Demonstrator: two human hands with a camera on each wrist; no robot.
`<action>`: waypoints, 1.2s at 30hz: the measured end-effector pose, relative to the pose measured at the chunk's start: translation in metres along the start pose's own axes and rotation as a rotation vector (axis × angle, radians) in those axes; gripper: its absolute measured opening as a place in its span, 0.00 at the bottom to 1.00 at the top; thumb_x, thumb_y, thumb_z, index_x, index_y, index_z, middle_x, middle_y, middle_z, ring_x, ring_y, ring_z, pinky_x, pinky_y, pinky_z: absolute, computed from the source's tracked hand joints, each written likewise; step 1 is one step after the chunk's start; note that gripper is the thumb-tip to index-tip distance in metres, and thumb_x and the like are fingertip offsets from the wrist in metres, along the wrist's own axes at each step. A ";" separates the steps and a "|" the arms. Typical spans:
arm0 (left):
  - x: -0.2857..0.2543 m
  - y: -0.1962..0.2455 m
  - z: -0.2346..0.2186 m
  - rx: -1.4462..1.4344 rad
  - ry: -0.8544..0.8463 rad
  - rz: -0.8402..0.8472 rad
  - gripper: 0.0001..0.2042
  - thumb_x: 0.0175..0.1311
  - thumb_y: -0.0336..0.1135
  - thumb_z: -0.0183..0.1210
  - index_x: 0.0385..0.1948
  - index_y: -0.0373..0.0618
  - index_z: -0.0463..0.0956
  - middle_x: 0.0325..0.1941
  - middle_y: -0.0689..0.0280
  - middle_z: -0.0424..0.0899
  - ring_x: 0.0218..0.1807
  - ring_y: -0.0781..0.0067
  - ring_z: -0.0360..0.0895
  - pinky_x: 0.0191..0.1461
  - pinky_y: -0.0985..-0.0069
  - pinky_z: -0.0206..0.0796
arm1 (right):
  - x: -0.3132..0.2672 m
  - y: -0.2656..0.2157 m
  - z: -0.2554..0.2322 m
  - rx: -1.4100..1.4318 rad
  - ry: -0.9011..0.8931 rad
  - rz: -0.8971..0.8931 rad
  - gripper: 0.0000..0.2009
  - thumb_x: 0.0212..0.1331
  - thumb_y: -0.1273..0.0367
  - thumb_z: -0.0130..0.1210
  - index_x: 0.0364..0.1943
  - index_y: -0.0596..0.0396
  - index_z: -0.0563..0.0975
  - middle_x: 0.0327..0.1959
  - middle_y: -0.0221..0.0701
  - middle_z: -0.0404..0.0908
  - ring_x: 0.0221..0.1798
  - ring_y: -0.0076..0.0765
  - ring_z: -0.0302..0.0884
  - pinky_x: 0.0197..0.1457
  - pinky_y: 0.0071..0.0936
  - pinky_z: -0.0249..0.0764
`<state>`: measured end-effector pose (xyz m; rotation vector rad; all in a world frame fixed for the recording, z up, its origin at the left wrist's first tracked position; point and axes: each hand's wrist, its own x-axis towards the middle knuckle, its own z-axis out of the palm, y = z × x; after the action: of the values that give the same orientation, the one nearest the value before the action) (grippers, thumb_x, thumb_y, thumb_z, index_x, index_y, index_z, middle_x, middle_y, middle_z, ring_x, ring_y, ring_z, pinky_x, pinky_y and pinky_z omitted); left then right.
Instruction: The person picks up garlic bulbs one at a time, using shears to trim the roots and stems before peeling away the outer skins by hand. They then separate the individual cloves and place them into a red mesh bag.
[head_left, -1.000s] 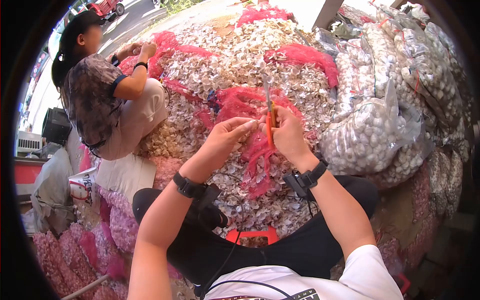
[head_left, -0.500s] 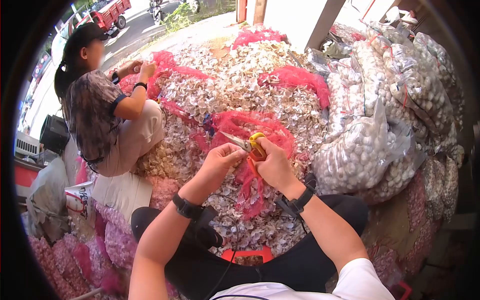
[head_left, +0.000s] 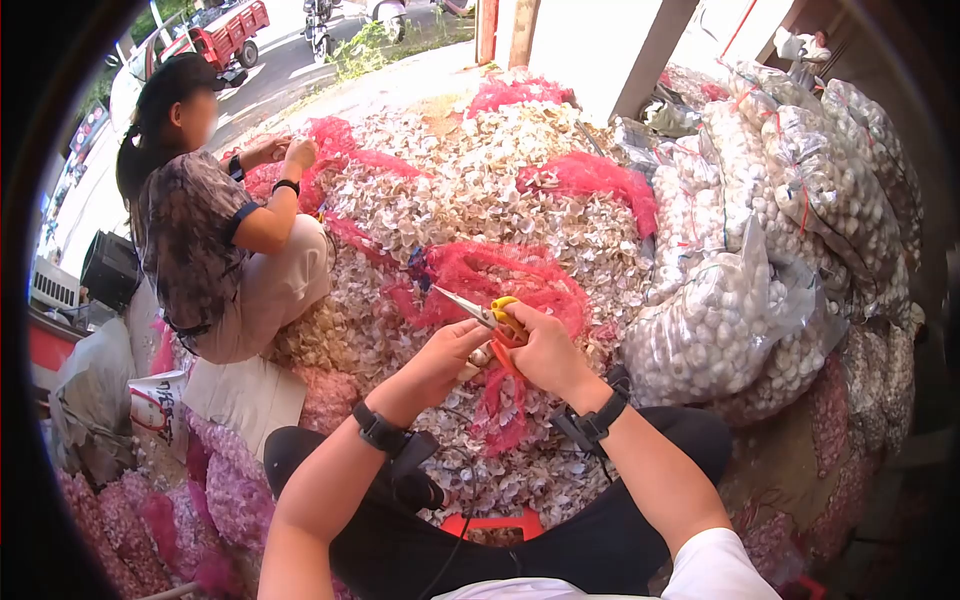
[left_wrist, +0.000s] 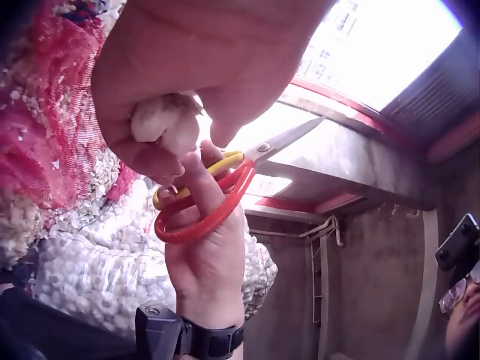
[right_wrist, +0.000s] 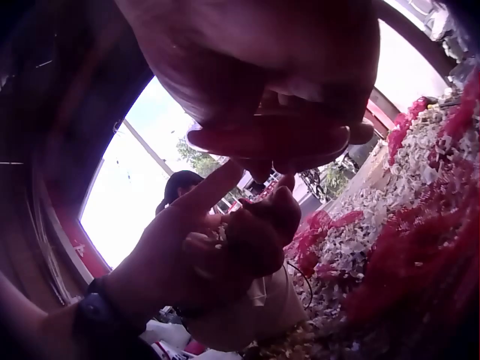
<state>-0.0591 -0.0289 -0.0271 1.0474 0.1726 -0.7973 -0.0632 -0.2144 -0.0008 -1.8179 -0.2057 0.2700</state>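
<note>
Between the curled fingers of my left hand (head_left: 440, 358) sits a pale garlic bulb (left_wrist: 166, 126), plainest in the left wrist view. My right hand (head_left: 552, 352) grips scissors (head_left: 510, 318) with one yellow and one red handle loop, its fingers through the loops. Their blades (head_left: 462, 304) point away to the upper left, just beyond the left fingertips. Both hands are close together over a red mesh net (head_left: 500, 280) lying on a heap of garlic skins (head_left: 420, 215). In the right wrist view, dark shadow hides much of the bulb.
Clear plastic bags of garlic bulbs (head_left: 700, 330) are piled on the right. Another person (head_left: 205, 220) crouches at the left, hands raised together. Pinkish mesh sacks (head_left: 235, 460) lie at the lower left, near a flat cardboard piece (head_left: 245, 390). Part of a red stool (head_left: 492, 524) shows below.
The scissors have swung from pointing upward to pointing left across the left fingertips, and both hands have come closer together. The head view has shifted slightly.
</note>
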 end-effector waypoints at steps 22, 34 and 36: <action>0.002 0.006 -0.001 -0.458 -0.068 -0.011 0.17 0.76 0.38 0.48 0.57 0.37 0.70 0.46 0.63 0.81 0.45 0.73 0.82 0.42 0.82 0.78 | 0.011 0.016 -0.005 0.266 0.142 0.062 0.15 0.60 0.73 0.63 0.48 0.64 0.74 0.36 0.29 0.82 0.33 0.23 0.83 0.35 0.19 0.76; 0.003 0.004 -0.003 -0.712 -0.223 -0.022 0.19 0.77 0.41 0.46 0.63 0.41 0.66 0.55 0.60 0.78 0.53 0.65 0.80 0.57 0.63 0.76 | 0.005 -0.005 -0.005 0.204 0.036 0.035 0.14 0.58 0.74 0.63 0.48 0.61 0.76 0.38 0.31 0.84 0.41 0.22 0.81 0.43 0.21 0.76; 0.002 0.006 -0.002 -0.693 -0.063 -0.021 0.16 0.78 0.41 0.41 0.54 0.40 0.71 0.57 0.59 0.78 0.49 0.67 0.80 0.56 0.67 0.78 | 0.002 -0.006 -0.001 0.068 0.084 -0.008 0.14 0.58 0.73 0.63 0.48 0.60 0.77 0.38 0.32 0.84 0.41 0.23 0.81 0.44 0.22 0.76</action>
<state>-0.0535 -0.0264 -0.0253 0.3666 0.3756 -0.7103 -0.0608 -0.2135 0.0050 -1.7568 -0.1435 0.1925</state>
